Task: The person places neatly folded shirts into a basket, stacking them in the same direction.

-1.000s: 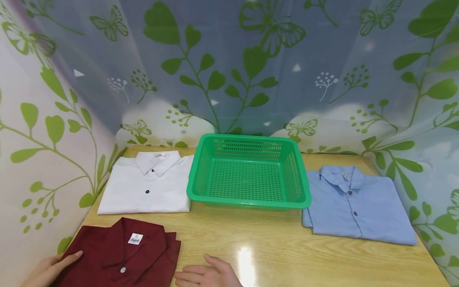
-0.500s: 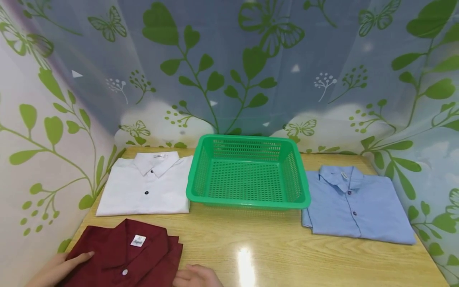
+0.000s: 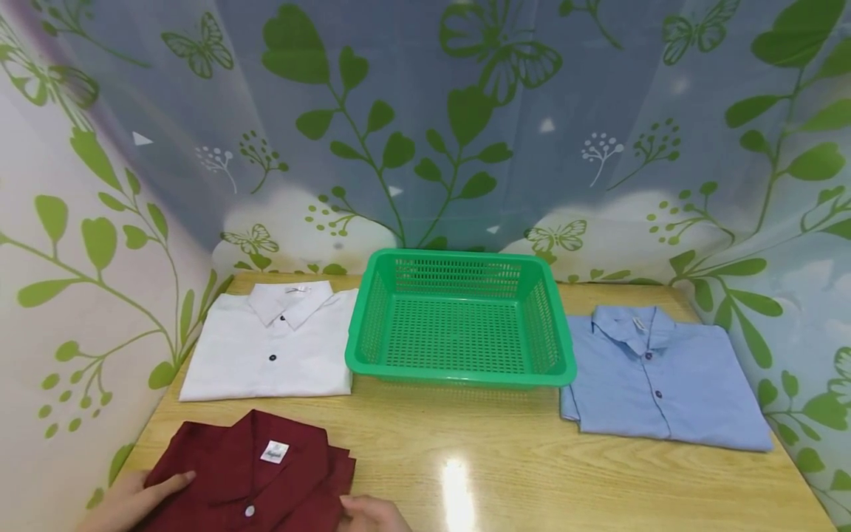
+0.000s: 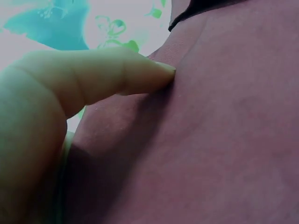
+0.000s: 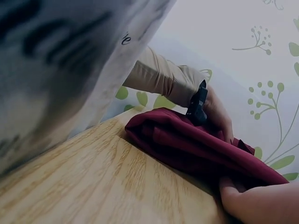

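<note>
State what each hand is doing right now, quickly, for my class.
Left hand: closed, holding the maroon shirt.
Right hand: at the shirt's edge; whether it grips cannot be told.

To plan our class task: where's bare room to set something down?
Free: table before the basket, between red shirt and blue shirt; also inside the basket. Crowded: the left, where white shirt and red shirt lie close together.
</note>
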Demonstrator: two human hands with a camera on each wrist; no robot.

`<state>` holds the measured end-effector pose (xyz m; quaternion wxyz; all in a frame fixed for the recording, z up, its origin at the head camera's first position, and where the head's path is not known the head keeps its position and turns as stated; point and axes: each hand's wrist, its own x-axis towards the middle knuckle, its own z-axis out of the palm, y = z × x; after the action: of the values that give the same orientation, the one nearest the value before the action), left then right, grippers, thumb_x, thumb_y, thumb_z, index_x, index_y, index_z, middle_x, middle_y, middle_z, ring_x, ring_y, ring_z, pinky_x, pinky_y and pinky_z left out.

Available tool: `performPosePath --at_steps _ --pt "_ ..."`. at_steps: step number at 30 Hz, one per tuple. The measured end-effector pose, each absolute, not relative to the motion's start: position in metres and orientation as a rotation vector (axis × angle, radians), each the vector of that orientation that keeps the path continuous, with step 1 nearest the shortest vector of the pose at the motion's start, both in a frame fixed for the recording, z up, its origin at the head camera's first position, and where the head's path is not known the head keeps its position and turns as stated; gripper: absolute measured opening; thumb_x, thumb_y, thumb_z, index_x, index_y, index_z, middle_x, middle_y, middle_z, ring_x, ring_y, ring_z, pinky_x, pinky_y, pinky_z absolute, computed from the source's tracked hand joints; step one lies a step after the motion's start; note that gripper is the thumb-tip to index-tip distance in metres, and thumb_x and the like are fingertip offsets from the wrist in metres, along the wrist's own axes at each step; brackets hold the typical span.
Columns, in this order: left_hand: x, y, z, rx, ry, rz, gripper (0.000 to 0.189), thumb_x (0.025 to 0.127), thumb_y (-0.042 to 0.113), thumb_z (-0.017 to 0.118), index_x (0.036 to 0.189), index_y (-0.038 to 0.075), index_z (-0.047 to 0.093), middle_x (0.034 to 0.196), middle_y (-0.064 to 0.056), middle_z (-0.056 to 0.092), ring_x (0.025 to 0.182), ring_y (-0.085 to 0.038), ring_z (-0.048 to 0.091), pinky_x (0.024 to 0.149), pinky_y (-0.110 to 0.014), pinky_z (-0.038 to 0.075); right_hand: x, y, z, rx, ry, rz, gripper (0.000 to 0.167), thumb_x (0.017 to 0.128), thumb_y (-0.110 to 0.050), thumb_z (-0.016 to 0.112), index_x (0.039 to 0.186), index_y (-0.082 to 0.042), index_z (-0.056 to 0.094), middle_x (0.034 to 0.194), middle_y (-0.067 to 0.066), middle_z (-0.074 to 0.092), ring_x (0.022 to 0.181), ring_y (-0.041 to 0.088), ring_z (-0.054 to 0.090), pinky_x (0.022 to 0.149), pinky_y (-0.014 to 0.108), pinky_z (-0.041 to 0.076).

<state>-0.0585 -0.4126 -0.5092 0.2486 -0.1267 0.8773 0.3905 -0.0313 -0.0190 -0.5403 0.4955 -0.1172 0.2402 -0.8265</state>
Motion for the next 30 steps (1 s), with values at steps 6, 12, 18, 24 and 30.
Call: performPosePath --at_steps 6,12,18,24,30 --pt "-0.058 -0.408 -0.508 -0.117 2.284 1.151 0.047 0.104 0.035 0.047 0.104 -0.007 0.069 0.086 -0.008 0.069 0.076 -0.018 0.063 0.063 -0.03 0.05 -0.039 -0.018 -0.551 -0.458 0.42 -1.972 0.028 0.106 -0.035 0.037 0.11 -0.021 0.062 0.093 -0.016 0.065 0.082 -0.008 0.057 0.077 0.008 0.043" --pt "-0.056 -0.392 -0.507 -0.086 2.171 1.268 0.044 0.104 0.033 0.049 0.109 -0.007 0.067 0.094 -0.01 0.07 0.082 -0.019 0.064 0.067 -0.029 0.051 -0.031 -0.014 -0.545 -0.317 0.549 -2.013 0.023 0.103 -0.03 0.047 0.11 -0.023 0.067 0.099 -0.014 0.069 0.091 -0.004 0.063 0.083 0.009 0.044" --pt "-0.057 -0.374 -0.501 -0.061 2.02 1.448 0.043 0.104 0.029 0.05 0.125 -0.009 0.057 0.108 -0.012 0.068 0.093 -0.021 0.065 0.075 -0.03 0.053 -0.029 -0.01 -0.538 -0.185 0.908 -2.016 0.012 0.095 -0.02 0.06 0.103 -0.021 0.069 0.091 -0.011 0.071 0.083 -0.001 0.065 0.077 0.014 0.05" --pt "-0.058 -0.357 -0.493 0.144 1.776 1.588 0.036 0.107 0.019 0.043 0.131 -0.005 0.055 0.121 -0.016 0.064 0.106 -0.018 0.063 0.085 -0.027 0.052 -0.03 0.002 -0.532 -0.175 1.155 -2.062 0.024 0.089 -0.009 0.064 0.113 -0.009 0.067 0.097 -0.009 0.07 0.086 0.001 0.063 0.081 0.017 0.049" --pt "-0.056 -0.334 -0.484 0.237 1.669 1.657 0.034 0.108 0.014 0.04 0.133 -0.005 0.054 0.124 -0.022 0.063 0.11 -0.022 0.064 0.089 -0.03 0.053 -0.035 0.022 -0.522 -0.155 1.076 -2.059 0.023 0.091 -0.009 0.06 0.113 -0.012 0.064 0.105 -0.005 0.07 0.095 0.005 0.065 0.085 0.021 0.05"
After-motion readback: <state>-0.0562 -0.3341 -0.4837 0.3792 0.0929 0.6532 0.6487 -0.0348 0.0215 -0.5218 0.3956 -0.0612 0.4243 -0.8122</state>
